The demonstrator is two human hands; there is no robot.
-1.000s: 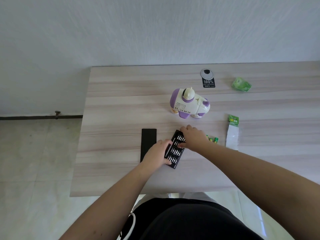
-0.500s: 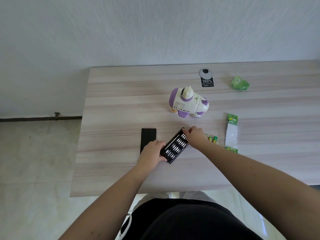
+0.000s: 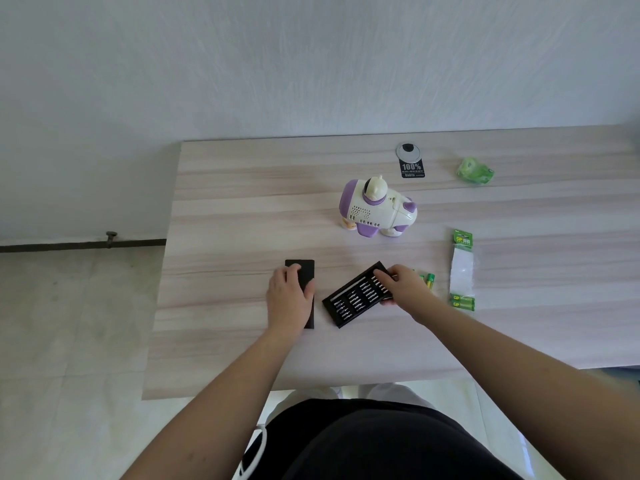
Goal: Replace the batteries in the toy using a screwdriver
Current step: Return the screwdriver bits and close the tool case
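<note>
The right hand point(image 3: 403, 289) pinches the far end of the bit tray point(image 3: 360, 295), and a quick tug could spill its tiny bits. The left hand point(image 3: 290, 299) rests flat and loose on the black lid point(image 3: 306, 271). The toy point(image 3: 375, 211) stands mid-worktop point(image 3: 242, 202), long side left to right, probably facing right

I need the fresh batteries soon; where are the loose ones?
In the head view, the loose batteries lie on the table just right of the right hand, left of the battery pack.
</note>
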